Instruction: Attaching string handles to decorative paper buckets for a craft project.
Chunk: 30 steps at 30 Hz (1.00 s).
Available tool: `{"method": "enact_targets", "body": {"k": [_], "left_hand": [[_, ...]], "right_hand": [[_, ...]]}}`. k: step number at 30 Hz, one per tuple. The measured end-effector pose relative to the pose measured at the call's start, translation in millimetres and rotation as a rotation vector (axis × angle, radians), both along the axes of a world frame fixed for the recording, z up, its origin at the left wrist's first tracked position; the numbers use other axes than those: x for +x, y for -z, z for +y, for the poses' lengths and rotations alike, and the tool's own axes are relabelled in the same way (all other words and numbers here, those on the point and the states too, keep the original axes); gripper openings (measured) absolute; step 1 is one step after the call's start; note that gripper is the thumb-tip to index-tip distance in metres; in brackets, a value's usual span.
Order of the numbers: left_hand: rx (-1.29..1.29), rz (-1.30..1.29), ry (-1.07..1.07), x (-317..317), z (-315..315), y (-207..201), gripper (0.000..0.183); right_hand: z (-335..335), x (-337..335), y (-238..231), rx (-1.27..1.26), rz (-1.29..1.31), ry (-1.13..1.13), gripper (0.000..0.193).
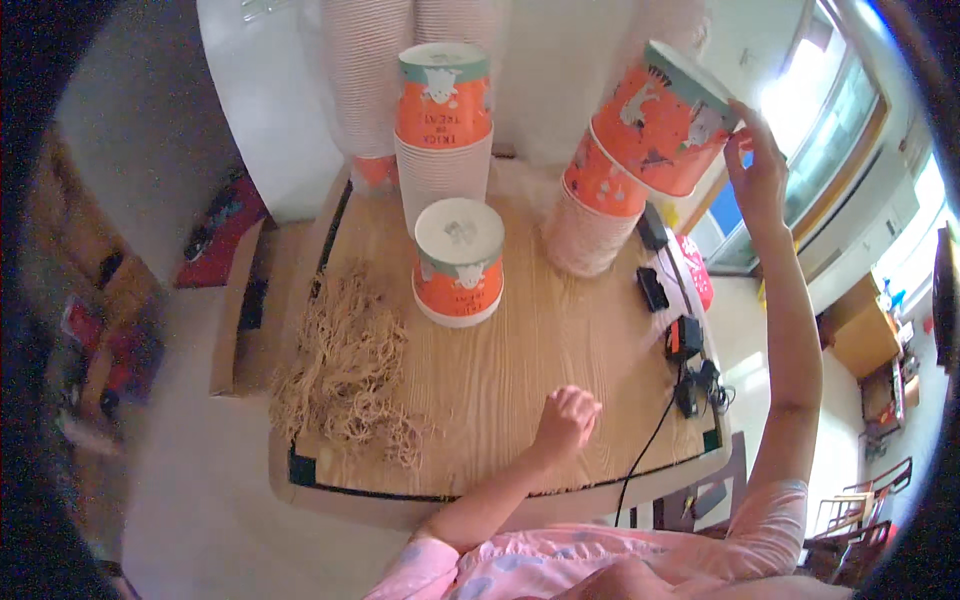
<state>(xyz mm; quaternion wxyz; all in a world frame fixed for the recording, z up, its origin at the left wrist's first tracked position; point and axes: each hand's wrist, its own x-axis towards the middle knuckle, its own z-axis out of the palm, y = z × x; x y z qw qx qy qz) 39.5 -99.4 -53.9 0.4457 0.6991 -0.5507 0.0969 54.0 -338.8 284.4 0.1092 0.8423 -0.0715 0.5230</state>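
Observation:
My right hand, raised at the far right, grips the edge of an orange paper bucket with a green band. That bucket tilts over the top of a stack of nested upside-down buckets. My left hand is curled closed above the front middle of the table; whatever its fingers may hold is hidden. A single upside-down orange bucket stands at the table's middle. Behind it rises another stack, white-rimmed, topped by an orange bucket. Shredded brown paper strands lie heaped at the left.
Tall columns of nested white cups stand at the back of the wooden table. Black power adapters with cables lie along the right edge, near a red bag. A cardboard box stands against the table's left side.

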Motion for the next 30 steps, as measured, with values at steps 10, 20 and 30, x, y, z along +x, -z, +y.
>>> {"method": "enact_targets", "body": {"k": [10,20,30], "left_hand": [[0.082,0.17,0.085,2,10,-11,0.008],[0.117,0.279,0.112,9,9,-10,0.014],[0.116,0.243,0.12,10,10,-10,0.013]], "right_hand": [[-65,72,23,-0.014,0.159,0.114,0.044],[-61,84,58,-0.047,0.176,0.118,0.041],[-54,81,82,-0.111,0.227,0.168,0.043]]}}
